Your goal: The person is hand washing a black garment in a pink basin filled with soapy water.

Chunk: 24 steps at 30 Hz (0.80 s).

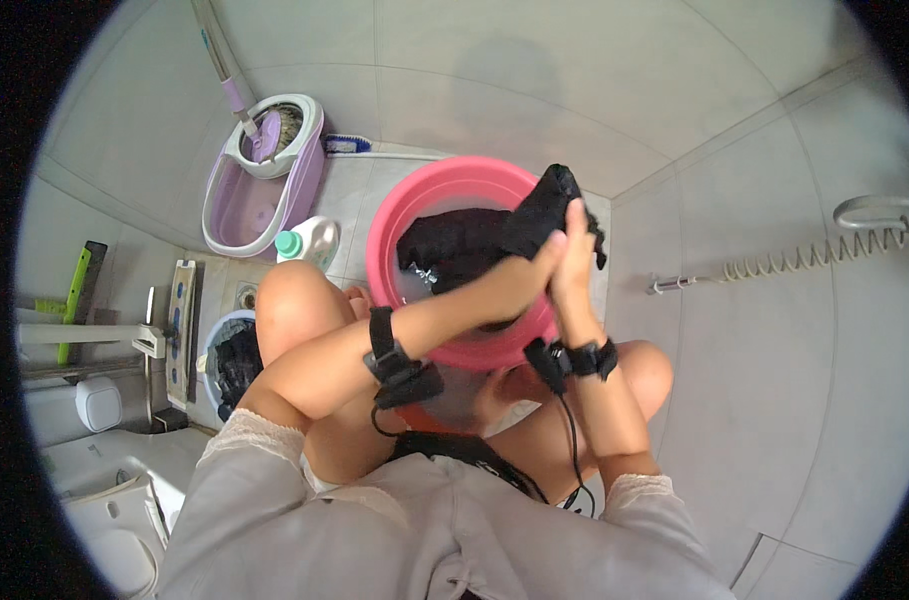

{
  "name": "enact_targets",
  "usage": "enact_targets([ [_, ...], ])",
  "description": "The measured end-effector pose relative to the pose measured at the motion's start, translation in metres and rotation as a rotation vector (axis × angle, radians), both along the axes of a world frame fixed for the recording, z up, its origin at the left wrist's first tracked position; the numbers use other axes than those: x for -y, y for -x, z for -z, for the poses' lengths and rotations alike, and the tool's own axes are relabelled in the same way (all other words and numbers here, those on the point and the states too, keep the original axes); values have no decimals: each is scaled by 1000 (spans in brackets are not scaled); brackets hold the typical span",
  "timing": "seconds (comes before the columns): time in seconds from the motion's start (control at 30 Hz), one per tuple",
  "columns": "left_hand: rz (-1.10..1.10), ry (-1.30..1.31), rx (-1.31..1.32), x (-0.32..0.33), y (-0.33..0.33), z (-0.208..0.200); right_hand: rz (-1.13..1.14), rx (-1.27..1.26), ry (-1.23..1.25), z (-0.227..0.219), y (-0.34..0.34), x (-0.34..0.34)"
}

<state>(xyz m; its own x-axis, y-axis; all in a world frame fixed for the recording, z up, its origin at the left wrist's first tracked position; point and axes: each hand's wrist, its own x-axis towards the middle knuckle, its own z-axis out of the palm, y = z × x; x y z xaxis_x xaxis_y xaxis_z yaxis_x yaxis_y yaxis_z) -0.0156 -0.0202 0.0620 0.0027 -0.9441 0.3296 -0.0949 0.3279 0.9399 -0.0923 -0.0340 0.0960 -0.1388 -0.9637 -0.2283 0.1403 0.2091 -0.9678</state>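
A pink basin with water stands on the floor in front of me, between my knees. Black wet cloth lies bunched in it, and part of it rises over the basin's right rim. My left hand grips this raised cloth from the left; its fingertips are hidden behind the fabric. Pressed against the same cloth from the right is my right hand, fingers pointing away from me, palm turned inward. The two hands nearly touch, with the fabric folded between and beyond them.
At the far left stands a purple and white mop bucket holding a mop. Nearer are a white bottle with a green cap and a blue basin of dark clothes. A coiled hose hangs along the right wall.
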Motion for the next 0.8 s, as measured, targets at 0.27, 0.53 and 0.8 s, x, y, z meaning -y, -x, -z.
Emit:
enact_targets([
  [0.27,311,-97,62,-7,-18,-47,42,48,22,-19,13,4],
  [0.53,377,-287,144,6,-14,-37,59,-102,55,-23,13,-2],
  [0.8,232,-307,46,12,-9,-15,-28,-175,155,1,2,-7],
])
